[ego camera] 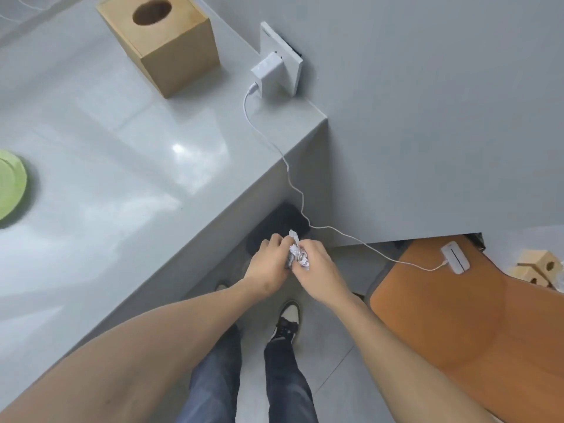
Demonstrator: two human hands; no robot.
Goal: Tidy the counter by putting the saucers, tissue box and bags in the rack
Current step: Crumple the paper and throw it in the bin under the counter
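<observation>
My left hand (271, 259) and my right hand (316, 264) are pressed together off the counter's corner, both closed around a crumpled white bag (297, 254). A wooden tissue box (161, 41) with an oval hole in its top stands at the far end of the grey counter (122, 166). A green saucer (9, 184) lies at the counter's left edge, partly cut off by the frame. No rack is in view.
A white charger (270, 73) sits in a wall socket by the counter's corner; its cable (287, 169) runs down to a white device (455, 257) on an orange chair (457, 315). A black bin (280, 227) stands under the hands. Small wooden boxes (537, 268) lie at far right.
</observation>
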